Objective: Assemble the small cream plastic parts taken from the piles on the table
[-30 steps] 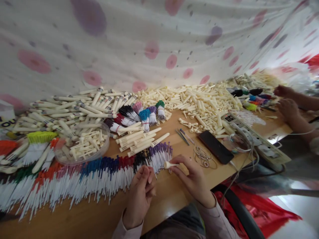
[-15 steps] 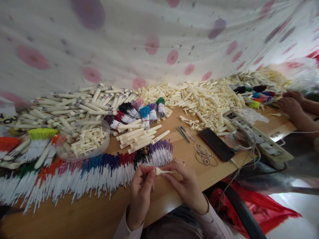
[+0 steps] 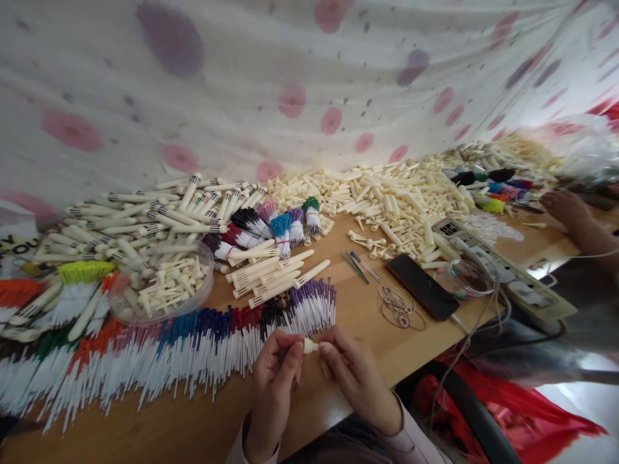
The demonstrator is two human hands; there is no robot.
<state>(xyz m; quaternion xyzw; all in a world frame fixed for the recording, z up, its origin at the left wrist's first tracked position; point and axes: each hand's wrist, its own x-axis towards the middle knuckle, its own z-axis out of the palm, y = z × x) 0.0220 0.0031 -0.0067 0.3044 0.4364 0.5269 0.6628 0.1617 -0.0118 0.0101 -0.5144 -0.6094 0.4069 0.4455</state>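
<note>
Closing in, the right hand (image 3: 355, 375) has come nearer the left hand (image 3: 275, 377), leaving only the thick end of a small cream piece (image 3: 310, 347) showing. Both pinch it between their fingertips, so it now appears supported from each side. Left of the grip lie colour-tipped white sticks (image 3: 198, 330); rightward and farther, a phone (image 3: 422, 287); beyond, heaped cream parts (image 3: 382, 190); farthest, a spotted curtain (image 3: 232, 77).
</note>
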